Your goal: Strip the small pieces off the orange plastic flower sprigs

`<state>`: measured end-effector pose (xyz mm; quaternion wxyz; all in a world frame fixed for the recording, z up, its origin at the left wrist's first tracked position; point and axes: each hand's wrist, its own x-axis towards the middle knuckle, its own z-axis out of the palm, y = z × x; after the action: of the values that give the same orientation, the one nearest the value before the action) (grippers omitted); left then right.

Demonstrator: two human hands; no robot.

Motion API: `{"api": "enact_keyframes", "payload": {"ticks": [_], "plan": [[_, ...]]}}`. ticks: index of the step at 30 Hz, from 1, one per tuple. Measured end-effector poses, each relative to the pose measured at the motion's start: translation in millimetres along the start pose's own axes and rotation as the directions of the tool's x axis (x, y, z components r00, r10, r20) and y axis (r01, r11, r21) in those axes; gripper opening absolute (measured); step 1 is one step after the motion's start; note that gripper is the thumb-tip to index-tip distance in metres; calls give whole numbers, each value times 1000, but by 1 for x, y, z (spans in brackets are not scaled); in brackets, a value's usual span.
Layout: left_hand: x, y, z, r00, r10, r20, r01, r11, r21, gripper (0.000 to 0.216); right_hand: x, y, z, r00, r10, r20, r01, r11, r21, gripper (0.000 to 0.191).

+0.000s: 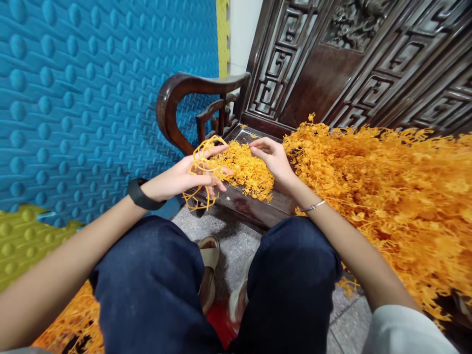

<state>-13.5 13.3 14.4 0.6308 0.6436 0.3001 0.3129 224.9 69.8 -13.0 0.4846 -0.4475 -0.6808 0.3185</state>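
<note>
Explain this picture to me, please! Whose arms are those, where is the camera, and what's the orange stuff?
There's no robot here: those are a person's own bare arms. The camera sits on their head, looking forward and down, so you see roughly what they see, even their dark blue trousers.

In front is a dark wooden seat. On it lies a small pile of curly orange bits, and on the right is a much bigger orange heap. I can't tell what they're made of.

The left hand has its fingers spread, with thin yellow-orange strands looped around them. The right hand is beside the small pile; I can't tell whether it's pinching anything.
</note>
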Motion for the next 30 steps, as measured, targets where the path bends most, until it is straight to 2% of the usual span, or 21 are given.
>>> {"api": "enact_keyframes", "payload": {"ticks": [2, 4, 7, 12, 18, 22, 26, 30], "plan": [[1, -1, 0, 1000, -4, 22, 4, 1000, -4, 87, -11, -24, 8, 976, -105, 190, 83, 990, 117, 16], [1, -1, -1, 1000, 2, 27, -2, 1000, 7, 89, -20, -43, 15, 919, -217, 330, 174, 973, 153, 21], [2, -2, -1, 1000, 24, 16, -24, 1000, 0, 84, -28, -57, 21, 850, -301, 432, 278, 954, 116, 23], [1, -1, 0, 998, 38, 44, -36, 999, -29, 86, -28, -53, 23, 862, -290, 415, 303, 952, 36, 27], [-2, 0, 1, 998, -11, 56, 9, 999, 38, 79, -26, -51, 20, 844, -397, 360, 458, 883, -101, 22], [-1, 0, 2, 998, 8, -63, -7, 1000, 9, 68, -29, -55, 16, 858, -325, 397, 354, 935, 0, 18], [1, 1, 2, 985, 53, -165, -44, 997, 58, 46, -32, -57, 13, 892, -238, 383, 190, 969, 159, 32], [2, 0, -3, 975, 112, -192, -81, 984, 160, 27, -31, -56, 9, 873, -228, 430, 129, 960, 248, 30]]}}
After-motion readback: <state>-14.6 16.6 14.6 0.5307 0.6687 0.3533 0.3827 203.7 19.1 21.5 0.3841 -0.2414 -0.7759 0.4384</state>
